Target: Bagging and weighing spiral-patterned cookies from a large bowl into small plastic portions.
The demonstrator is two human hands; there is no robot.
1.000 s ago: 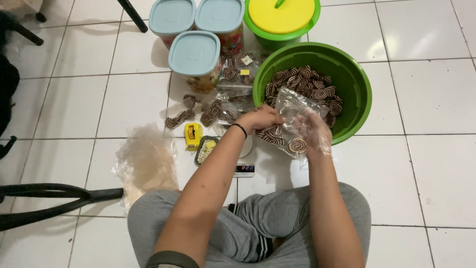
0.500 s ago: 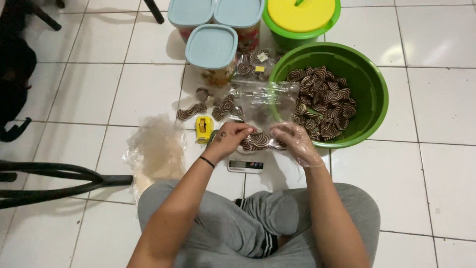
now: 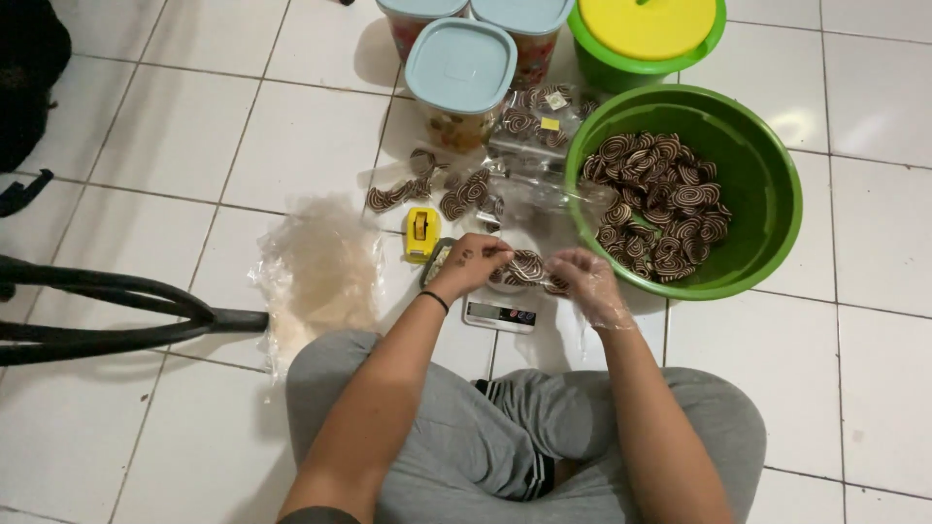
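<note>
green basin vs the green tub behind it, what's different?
The green basin is open and holds brown-and-cream swirl cookies; the green tub is shut under a yellow lid, contents hidden. The basin looks wider and lies wholly in view; the tub is cut off by the top edge. The basin sits nearer the gloved right hand. Both are round, green and on the white tile floor.

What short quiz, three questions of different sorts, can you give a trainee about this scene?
1. True or false: the green basin holds swirl-patterned chips.
2. Which hand wears a clear plastic glove: A) left hand B) right hand?
3. What small yellow thing lies on the floor tiles left of the hands?

Key: 1 true. 2 B. 3 a tape dispenser; both hands hold a bag of chips over the scale.
</note>
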